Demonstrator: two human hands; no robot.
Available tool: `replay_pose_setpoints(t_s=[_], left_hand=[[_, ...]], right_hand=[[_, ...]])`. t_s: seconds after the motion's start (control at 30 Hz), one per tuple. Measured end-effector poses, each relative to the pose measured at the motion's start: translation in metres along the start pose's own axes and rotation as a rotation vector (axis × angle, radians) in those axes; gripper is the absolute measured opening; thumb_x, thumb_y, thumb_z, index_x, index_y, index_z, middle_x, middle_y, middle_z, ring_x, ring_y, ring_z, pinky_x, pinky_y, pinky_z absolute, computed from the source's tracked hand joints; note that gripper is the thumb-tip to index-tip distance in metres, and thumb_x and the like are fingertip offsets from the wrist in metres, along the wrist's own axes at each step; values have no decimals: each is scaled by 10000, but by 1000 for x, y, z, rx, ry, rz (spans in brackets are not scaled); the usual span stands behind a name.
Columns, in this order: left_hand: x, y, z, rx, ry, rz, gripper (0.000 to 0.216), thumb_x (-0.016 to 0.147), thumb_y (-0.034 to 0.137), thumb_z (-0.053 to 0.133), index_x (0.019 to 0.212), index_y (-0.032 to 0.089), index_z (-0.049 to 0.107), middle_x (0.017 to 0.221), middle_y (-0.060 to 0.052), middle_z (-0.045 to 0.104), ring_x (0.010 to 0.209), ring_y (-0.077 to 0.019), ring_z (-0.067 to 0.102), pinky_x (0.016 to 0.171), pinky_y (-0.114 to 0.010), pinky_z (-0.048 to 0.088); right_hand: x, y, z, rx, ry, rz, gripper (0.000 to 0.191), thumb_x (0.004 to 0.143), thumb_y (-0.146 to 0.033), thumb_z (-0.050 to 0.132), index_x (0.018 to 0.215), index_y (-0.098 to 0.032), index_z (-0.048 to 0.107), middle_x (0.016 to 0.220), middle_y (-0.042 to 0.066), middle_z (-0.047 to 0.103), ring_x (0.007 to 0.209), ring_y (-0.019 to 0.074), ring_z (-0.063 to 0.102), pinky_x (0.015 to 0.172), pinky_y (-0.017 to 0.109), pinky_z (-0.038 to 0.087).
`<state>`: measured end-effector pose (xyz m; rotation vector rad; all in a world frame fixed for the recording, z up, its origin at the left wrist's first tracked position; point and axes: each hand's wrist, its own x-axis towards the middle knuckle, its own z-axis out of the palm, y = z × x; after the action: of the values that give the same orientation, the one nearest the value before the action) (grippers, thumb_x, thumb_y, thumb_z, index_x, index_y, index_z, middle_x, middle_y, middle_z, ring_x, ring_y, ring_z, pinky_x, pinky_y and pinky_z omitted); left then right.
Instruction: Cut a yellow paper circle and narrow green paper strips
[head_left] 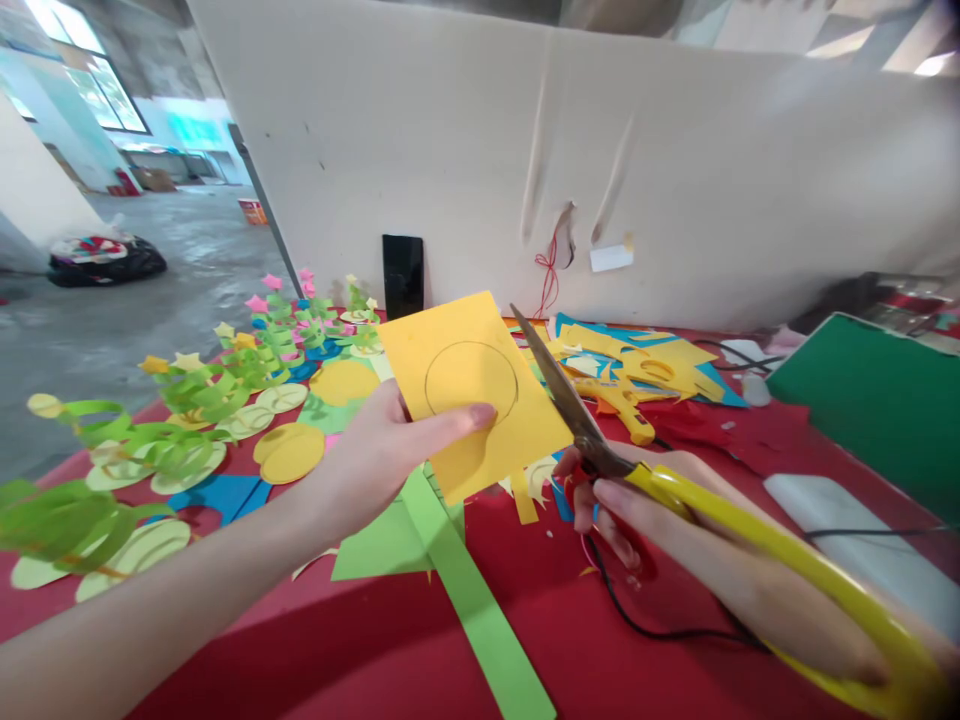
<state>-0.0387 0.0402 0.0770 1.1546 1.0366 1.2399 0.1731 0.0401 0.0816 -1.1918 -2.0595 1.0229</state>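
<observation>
My left hand (420, 420) grips a sheet of yellow paper (472, 470) by its left side, the thumb lying across the front. A pencil-like dark outline of a circle is drawn on the sheet, and the thumb covers part of its lower edge. My right hand (622, 510) is closed on a pair of scissors (555, 380) with yellow handles, around the pivot. The blades point up and to the left, close to the paper's right edge; whether they touch it I cannot tell. Under the sheet lie green paper (382, 545) and a long green strip (480, 620).
Curly green paper crafts with stars (202, 390) crowd the left. Yellow paper circles (292, 452) lie beside them. Yellow scraps (660, 365) and a yellow glue gun (622, 400) lie behind the scissors. A black phone (403, 275) leans against the white panel (465, 150). A green board (877, 400) stands right.
</observation>
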Motion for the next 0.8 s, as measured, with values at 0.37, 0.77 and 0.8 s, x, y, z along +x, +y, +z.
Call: replay_pose_setpoints(t_s=[0.37,0.77,0.8], left_hand=[[-5,2,-2,23,-38,-12,126,717,220,656,840,244,660,738,24,664,555,-139,615,548,-214,531],[-4,5,-3,-34,-54,-2,113,716,187,651,819,227,673,803,32,681,664,-147,627,588,-203,530],[-3,6,-3,-38,-53,2,117,714,183,653,820,227,672,808,37,682,684,-147,627,598,-198,528]], right_hand=[[2,3,4,55,-99,30,266,827,-421,441,720,-195,532,578,-2,541,459,104,449,407,234,293],[2,-4,2,-58,-72,7,262,847,-396,409,706,-189,488,464,-29,481,366,66,393,367,194,293],[2,-6,2,-69,-79,10,255,847,-394,410,718,-189,492,455,-33,477,353,62,385,366,191,301]])
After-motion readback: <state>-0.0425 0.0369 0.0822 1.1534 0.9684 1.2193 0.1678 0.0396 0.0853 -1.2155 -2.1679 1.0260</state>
